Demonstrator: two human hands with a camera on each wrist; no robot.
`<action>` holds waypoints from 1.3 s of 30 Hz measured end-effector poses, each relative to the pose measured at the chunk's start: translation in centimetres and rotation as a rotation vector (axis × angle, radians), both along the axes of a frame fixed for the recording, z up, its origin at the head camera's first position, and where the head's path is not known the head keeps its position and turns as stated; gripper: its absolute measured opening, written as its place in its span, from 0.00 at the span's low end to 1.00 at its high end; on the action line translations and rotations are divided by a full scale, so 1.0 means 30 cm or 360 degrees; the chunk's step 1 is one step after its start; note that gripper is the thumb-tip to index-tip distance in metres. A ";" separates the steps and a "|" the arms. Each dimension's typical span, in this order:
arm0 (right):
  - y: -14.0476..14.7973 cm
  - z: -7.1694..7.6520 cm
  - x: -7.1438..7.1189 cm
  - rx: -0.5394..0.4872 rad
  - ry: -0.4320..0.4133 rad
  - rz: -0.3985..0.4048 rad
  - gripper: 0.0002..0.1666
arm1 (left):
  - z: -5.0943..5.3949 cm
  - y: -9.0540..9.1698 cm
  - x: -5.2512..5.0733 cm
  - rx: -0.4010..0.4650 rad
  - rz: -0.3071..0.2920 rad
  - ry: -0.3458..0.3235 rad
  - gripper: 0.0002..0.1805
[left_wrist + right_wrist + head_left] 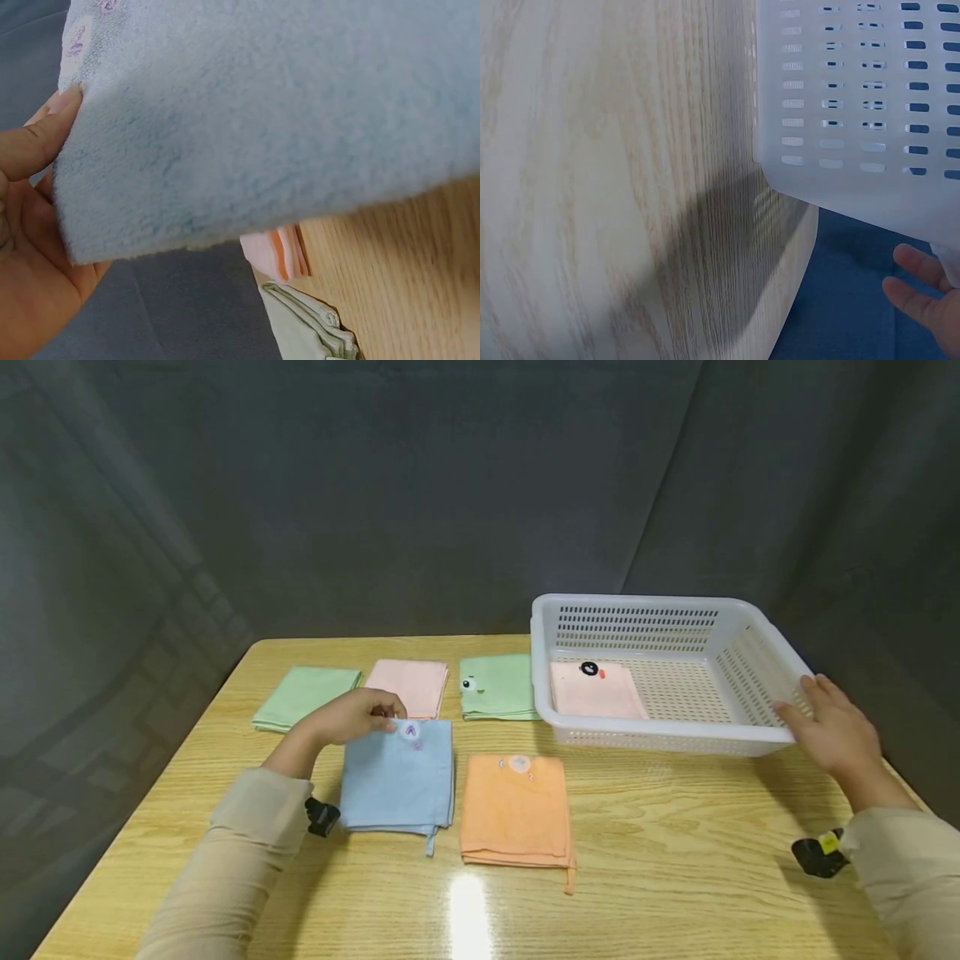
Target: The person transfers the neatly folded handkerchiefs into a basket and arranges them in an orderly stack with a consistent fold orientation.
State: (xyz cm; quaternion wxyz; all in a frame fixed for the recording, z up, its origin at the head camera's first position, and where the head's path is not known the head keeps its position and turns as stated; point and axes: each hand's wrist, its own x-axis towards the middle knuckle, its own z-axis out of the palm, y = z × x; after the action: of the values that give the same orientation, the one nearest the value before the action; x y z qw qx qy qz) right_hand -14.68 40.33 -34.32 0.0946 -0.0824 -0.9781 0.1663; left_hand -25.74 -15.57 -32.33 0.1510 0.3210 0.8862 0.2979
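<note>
My left hand [351, 714] pinches the top edge of a folded blue cloth [397, 781], near its embroidered patch. Seen from the left wrist, the thumb of the left hand [45, 187] lies on the front of the blue cloth [247, 120] and the other fingers are behind it. My right hand [836, 727] grips the right rim of the white basket [675, 735], thumb inside. In the right wrist view, fingertips of the right hand [930, 300] show beside the basket's perforated wall [855, 180]. A folded pink cloth [600, 691] lies in the basket's left part.
A folded orange cloth [516, 810] lies right of the blue one. Behind them are a green cloth [307, 695], a pink cloth [412, 685] and another green cloth with an eye design [501, 689], beside the basket. A dark curtain hangs behind the wooden table [645, 877].
</note>
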 end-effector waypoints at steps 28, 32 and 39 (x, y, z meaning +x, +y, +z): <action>0.000 -0.003 0.002 0.0012 0.0006 0.0005 0.40 | 0.098 0.042 0.005 0.0107 0.0010 0.0221 0.07; -0.002 -0.003 0.000 0.0004 0.0014 0.0004 0.39 | 0.105 0.048 0.005 0.0112 0.0013 0.0220 0.07; -0.005 0.001 0.004 0.0008 0.0006 -0.0014 0.39 | 0.121 0.048 -0.001 0.0117 0.0052 0.0267 0.07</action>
State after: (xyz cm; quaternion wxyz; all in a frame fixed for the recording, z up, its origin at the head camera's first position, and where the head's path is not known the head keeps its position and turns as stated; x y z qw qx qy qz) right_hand -14.57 40.18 -34.27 0.0972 -0.0861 -0.9779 0.1637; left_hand -25.76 -14.13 -28.72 0.0596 0.3356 0.8893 0.3048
